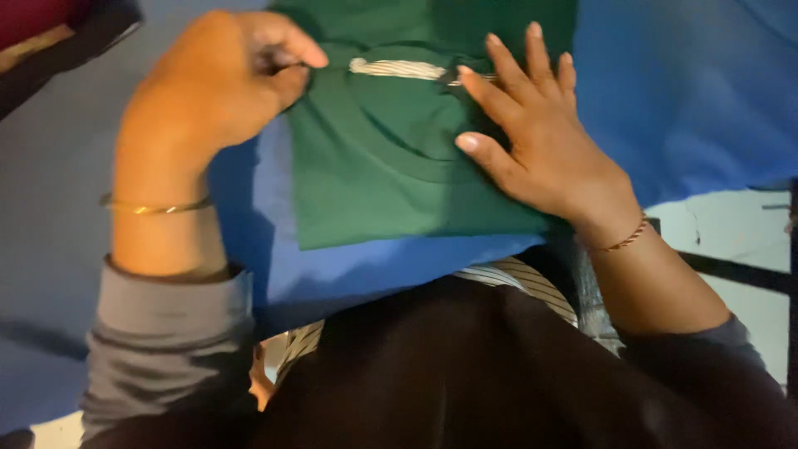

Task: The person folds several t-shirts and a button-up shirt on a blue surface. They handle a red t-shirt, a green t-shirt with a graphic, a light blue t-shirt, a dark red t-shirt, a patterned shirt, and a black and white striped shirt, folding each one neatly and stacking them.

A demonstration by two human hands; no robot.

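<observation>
On the blue cloth-covered bench (690, 100), near its front edge, lies a folded dark green cotton garment (374, 166) with a curved neckline seam and a pale striped band (397, 68) across its upper part. Its top runs out of view at the upper edge, so its full shape cannot be told. The left hand (220, 79) is curled at the garment's upper left corner, thumb and forefinger pinched together on the fabric edge; the other fingers are tucked under and hidden. The right hand (540, 137) lies flat on the garment's right side, fingers spread apart and pressing down, covering that edge. A small dark object under its forefinger is too blurred to make out. A thin gold bangle (154, 208) circles the left wrist, a red-brown thread bracelet (625, 239) the right. Grey sleeves (166, 333) and dark clothing (499, 374) hide the bench's front edge.
</observation>
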